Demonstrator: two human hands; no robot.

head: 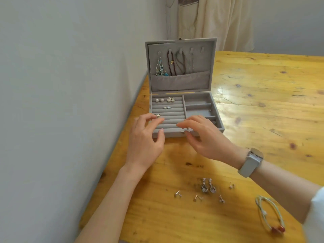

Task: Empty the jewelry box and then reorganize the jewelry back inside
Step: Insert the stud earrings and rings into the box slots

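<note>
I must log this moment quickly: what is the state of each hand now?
Left hand: fingers pinch a small silver earring at the grey velvet jewelry box.
Right hand: open, fingers relaxed over the box, holding nothing.

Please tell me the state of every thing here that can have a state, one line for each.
jewelry box: lid open, upright.
necklaces: hanging inside the lid.
pearl studs: set in the ring rolls.
small earring: pinched by left hand.
right hand: open over the box, holding nothing.
drop earrings: lying on table.
bracelet: lying on table.
</note>
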